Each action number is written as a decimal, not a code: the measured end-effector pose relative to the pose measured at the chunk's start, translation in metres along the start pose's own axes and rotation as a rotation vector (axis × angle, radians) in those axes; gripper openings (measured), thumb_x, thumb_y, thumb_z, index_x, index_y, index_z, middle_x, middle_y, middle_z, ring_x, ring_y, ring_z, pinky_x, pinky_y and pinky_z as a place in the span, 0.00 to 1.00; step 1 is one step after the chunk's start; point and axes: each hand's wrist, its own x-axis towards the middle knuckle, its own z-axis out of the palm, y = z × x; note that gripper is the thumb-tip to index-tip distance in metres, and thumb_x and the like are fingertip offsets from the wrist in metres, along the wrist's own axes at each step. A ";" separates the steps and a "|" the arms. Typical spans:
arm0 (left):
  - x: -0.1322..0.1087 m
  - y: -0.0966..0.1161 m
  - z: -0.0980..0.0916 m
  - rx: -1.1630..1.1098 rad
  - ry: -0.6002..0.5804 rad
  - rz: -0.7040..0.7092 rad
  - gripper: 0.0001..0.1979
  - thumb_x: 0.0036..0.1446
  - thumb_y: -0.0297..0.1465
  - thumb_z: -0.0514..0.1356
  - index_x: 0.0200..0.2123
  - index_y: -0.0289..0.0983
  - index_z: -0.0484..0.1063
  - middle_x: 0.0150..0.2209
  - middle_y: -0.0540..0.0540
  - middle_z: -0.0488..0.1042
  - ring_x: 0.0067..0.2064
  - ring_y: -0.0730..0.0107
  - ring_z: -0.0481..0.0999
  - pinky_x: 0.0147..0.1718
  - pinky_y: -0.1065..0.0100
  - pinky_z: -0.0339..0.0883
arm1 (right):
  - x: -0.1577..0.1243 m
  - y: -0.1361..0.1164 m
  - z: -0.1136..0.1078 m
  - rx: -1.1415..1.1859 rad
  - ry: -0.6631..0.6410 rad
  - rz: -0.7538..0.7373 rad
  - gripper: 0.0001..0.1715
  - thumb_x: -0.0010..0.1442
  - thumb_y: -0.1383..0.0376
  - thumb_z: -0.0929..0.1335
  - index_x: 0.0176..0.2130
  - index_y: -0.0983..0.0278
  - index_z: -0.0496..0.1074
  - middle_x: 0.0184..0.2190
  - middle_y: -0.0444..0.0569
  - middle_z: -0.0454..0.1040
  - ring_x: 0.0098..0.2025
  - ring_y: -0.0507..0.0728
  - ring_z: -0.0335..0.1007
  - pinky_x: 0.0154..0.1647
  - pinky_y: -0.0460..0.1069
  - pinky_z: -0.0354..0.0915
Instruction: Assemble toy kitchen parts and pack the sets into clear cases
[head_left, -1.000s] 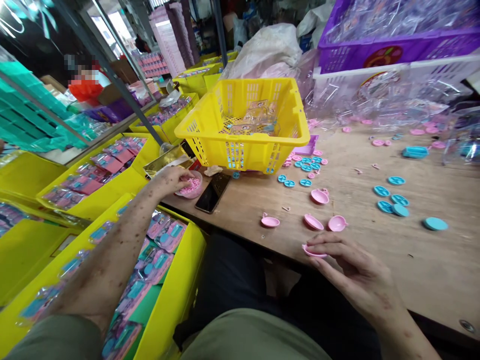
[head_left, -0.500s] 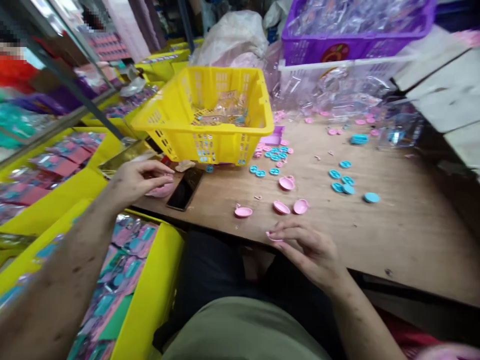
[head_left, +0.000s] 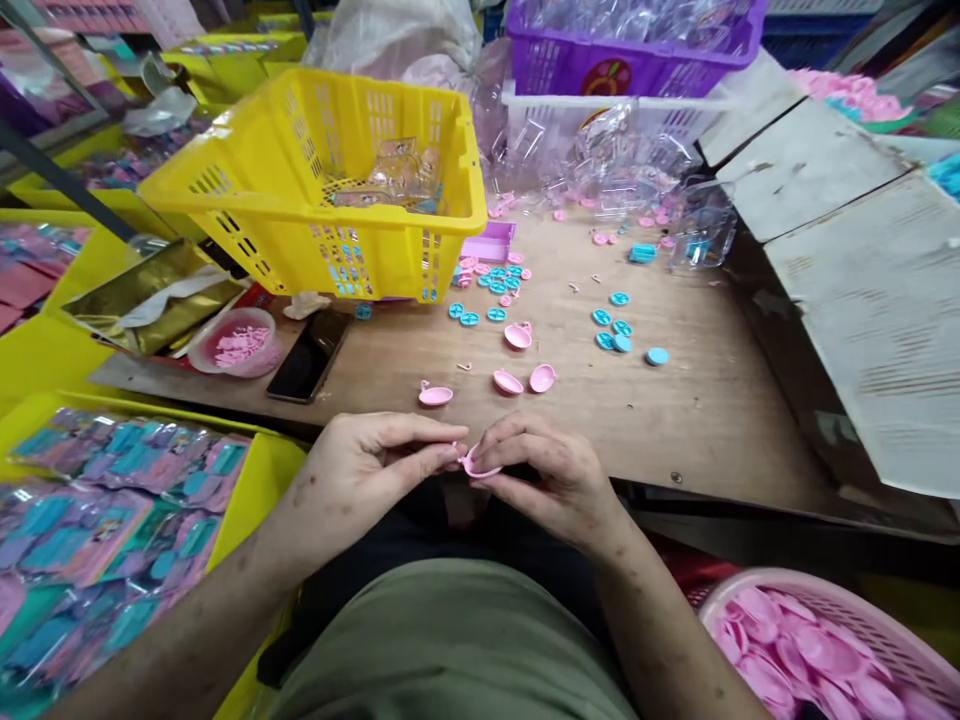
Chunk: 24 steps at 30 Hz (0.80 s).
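Note:
Between finger and thumb, my right hand (head_left: 551, 475) grips a pink oval plastic dish (head_left: 480, 468) just above the table's front edge. My left hand (head_left: 371, 465) pinches a tiny pink plastic hook (head_left: 456, 452) against the dish's left end; the fingertips partly hide where they meet. On the wood beyond lie similar pink dishes, among them one with a hook on its left end (head_left: 436, 396) and a pair in the middle (head_left: 508, 382). A loose pink hook (head_left: 465, 366) rests nearby. To the left, a small tub (head_left: 238, 370) contains many tiny pink pieces.
A yellow basket (head_left: 315, 215) stands at the back left, with a phone (head_left: 309, 358) in front. Turquoise discs (head_left: 621, 343) are scattered on the table (head_left: 570, 435). A purple crate (head_left: 634, 70) is at the back; a pink basket (head_left: 724, 600) of pink parts sits lower right.
My left hand has come right from the tub to the dish, now pinching a hook. My right hand still grips the dish. The view has turned right, showing the pink basket.

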 end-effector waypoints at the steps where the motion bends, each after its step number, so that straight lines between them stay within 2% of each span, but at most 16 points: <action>1: -0.001 0.000 0.000 0.004 -0.002 0.003 0.09 0.66 0.38 0.73 0.48 0.45 0.91 0.43 0.47 0.91 0.41 0.61 0.91 0.49 0.67 0.86 | -0.001 0.000 -0.001 -0.006 0.003 0.003 0.05 0.73 0.67 0.78 0.48 0.58 0.83 0.43 0.48 0.85 0.43 0.55 0.86 0.48 0.48 0.82; 7: 0.001 -0.003 -0.001 0.007 -0.014 0.014 0.09 0.68 0.37 0.73 0.49 0.47 0.91 0.43 0.50 0.91 0.41 0.64 0.91 0.45 0.72 0.85 | -0.001 -0.003 -0.003 -0.006 -0.078 -0.014 0.04 0.75 0.68 0.76 0.48 0.59 0.82 0.43 0.48 0.86 0.45 0.55 0.86 0.51 0.48 0.82; 15: 0.005 -0.001 -0.004 0.114 -0.090 0.092 0.09 0.68 0.34 0.72 0.48 0.50 0.91 0.43 0.52 0.91 0.41 0.66 0.90 0.48 0.73 0.84 | -0.002 -0.003 -0.003 0.004 -0.085 0.003 0.06 0.74 0.69 0.76 0.49 0.59 0.82 0.43 0.48 0.85 0.45 0.55 0.85 0.50 0.48 0.82; 19: 0.004 -0.002 0.000 0.064 -0.079 0.054 0.07 0.67 0.34 0.72 0.45 0.48 0.92 0.41 0.51 0.91 0.40 0.64 0.90 0.48 0.70 0.84 | -0.007 0.001 0.002 -0.068 -0.046 -0.020 0.05 0.75 0.66 0.76 0.50 0.57 0.82 0.43 0.48 0.86 0.45 0.57 0.86 0.51 0.50 0.83; 24: 0.005 -0.008 0.007 0.019 -0.065 0.040 0.07 0.68 0.35 0.71 0.43 0.46 0.92 0.38 0.49 0.90 0.38 0.63 0.89 0.43 0.69 0.84 | -0.014 0.003 0.010 -0.113 0.038 -0.051 0.04 0.76 0.66 0.75 0.50 0.57 0.82 0.43 0.49 0.85 0.45 0.57 0.86 0.50 0.51 0.84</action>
